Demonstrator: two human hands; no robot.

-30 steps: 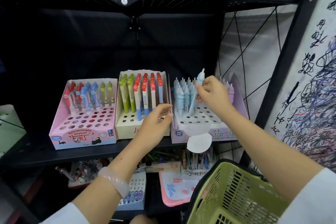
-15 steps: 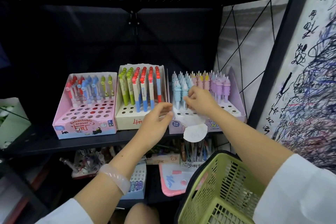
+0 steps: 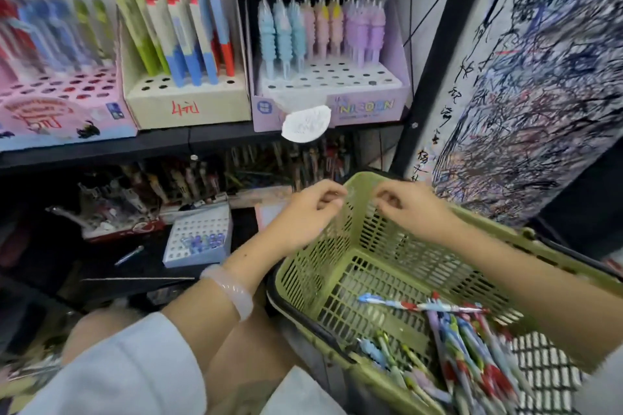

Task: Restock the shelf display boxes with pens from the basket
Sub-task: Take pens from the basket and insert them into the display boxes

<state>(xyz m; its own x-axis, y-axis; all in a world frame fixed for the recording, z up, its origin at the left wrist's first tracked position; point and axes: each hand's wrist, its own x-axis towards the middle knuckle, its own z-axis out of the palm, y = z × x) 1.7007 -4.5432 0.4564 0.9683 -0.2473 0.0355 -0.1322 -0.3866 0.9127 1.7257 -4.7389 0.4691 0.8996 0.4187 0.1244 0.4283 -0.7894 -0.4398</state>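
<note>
Seemingly both hands hover over the green basket [image 3: 337, 266], left hand [image 3: 303, 212] and right hand [image 3: 411, 209] curled as if pinching something between them that I cannot make out, while loose pens [image 3: 472, 347] lie below, ready for the half-empty display boxes [image 3: 333, 84].

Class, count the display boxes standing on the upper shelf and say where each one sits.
3: a pink box at the left, a cream box in the middle, a lilac box at the right. More may sit beyond the left edge.
</note>
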